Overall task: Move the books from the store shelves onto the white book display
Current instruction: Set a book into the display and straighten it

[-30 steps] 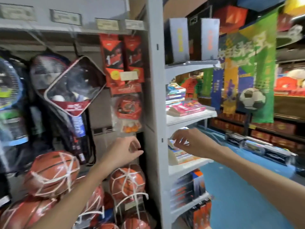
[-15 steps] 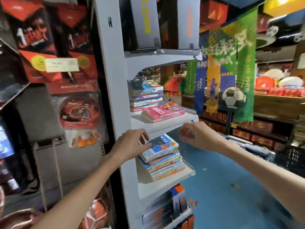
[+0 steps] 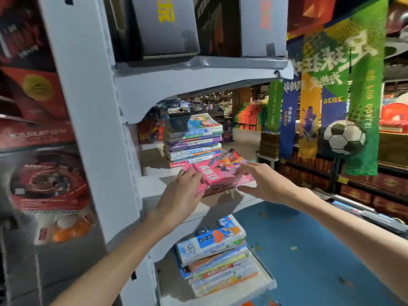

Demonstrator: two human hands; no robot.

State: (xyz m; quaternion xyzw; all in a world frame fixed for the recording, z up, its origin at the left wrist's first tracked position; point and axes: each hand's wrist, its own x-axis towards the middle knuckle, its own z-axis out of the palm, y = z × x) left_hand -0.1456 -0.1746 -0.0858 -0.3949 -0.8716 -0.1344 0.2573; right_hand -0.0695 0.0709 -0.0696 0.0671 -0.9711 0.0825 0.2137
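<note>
Both hands now up at the pink books, white shelf.

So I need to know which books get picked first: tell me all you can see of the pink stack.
The pink stack is a few thin paperbacks with glossy pink cartoon covers, lying flat and slightly fanned at the front of the middle shelf, before a taller stack. The left hand touches its left edge, the right hand its right; neither grip is closed yet.
</note>
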